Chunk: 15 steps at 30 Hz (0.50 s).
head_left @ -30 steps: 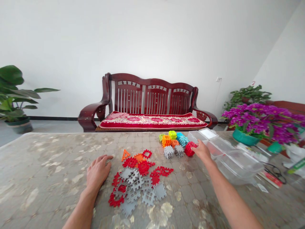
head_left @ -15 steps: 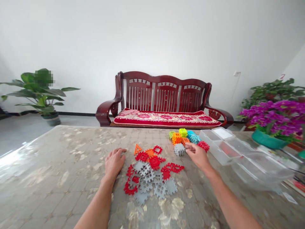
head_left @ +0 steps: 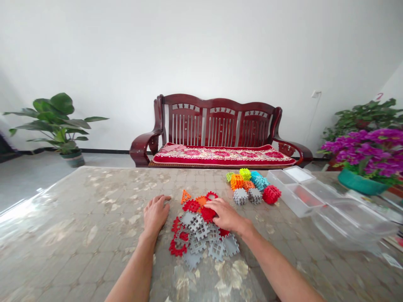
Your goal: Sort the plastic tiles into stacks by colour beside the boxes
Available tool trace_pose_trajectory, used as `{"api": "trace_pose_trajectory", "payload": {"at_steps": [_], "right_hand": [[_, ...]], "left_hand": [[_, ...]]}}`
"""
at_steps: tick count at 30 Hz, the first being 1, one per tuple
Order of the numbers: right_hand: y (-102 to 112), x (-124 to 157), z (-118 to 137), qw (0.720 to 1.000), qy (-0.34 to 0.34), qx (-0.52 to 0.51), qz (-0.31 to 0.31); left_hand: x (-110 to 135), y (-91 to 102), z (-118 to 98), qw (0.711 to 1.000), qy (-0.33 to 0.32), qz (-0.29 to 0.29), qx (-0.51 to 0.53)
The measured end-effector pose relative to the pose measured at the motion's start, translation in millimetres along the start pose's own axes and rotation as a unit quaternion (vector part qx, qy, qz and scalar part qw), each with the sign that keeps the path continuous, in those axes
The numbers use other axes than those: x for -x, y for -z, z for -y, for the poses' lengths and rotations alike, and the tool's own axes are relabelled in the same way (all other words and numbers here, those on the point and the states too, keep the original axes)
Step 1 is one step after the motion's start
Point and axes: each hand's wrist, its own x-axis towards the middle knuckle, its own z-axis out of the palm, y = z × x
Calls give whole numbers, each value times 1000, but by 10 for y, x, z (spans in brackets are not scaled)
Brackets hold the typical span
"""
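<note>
A heap of flat interlocking plastic tiles (head_left: 201,233), red, grey and orange, lies on the table (head_left: 94,226) in front of me. My left hand (head_left: 155,214) rests flat on the table at the heap's left edge, fingers together and stretched out. My right hand (head_left: 224,214) lies palm down on top of the heap, fingers over a red tile (head_left: 208,214); whether it grips one I cannot make out. Behind the heap stand assembled cubes: two grey (head_left: 241,196), a red one (head_left: 271,194), and orange, green and blue ones (head_left: 247,180).
Clear plastic boxes (head_left: 296,193) and a clear lid (head_left: 352,222) sit at the right of the table, with a pot of purple flowers (head_left: 368,155) beyond. A wooden bench with a red cushion (head_left: 220,138) stands behind the table. A leafy plant (head_left: 61,123) is at far left.
My right hand left the cubes at the back right and came left and nearer, onto the tile heap. The red cube now stands free beside the grey ones. My left hand stayed put.
</note>
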Motion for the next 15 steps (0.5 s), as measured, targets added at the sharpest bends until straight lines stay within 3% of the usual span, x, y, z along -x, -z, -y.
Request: {"api": "trace_pose_trajectory", "payload": {"at_steps": [8,15], "right_hand": [[34,89,37,999,-31,-33,-24],[159,116,-204,970,-178,-113,-123]], "left_hand": [[8,-1,-5,1000,-2,-4,4],[2,-11,4,1000,-7,-8,1]]}}
